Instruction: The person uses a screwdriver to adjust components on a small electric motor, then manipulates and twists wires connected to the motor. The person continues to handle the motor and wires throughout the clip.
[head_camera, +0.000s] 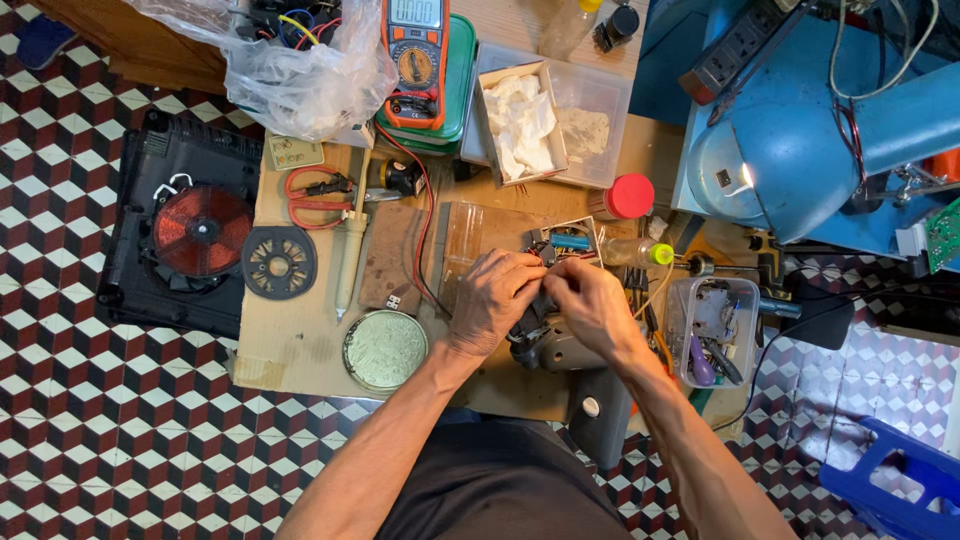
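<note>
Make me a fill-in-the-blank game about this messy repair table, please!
1. Both hands, the left hand and the right hand, work on a small grey ______ device with wires.
2. The scissors on the cardboard have ______ handles.
3. The meter at the top has an ______ case.
4. The copper coil sits inside a ______ casing on the floor.

Missing words: electrical; red; orange; black

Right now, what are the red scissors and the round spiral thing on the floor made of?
The red scissors seem to have glossy plastic handles; the blades look like dull grey metal. The round spiral coil looks like copper wire, judging by its shiny reddish-orange winding, sitting in a matte black housing, probably plastic.
</note>
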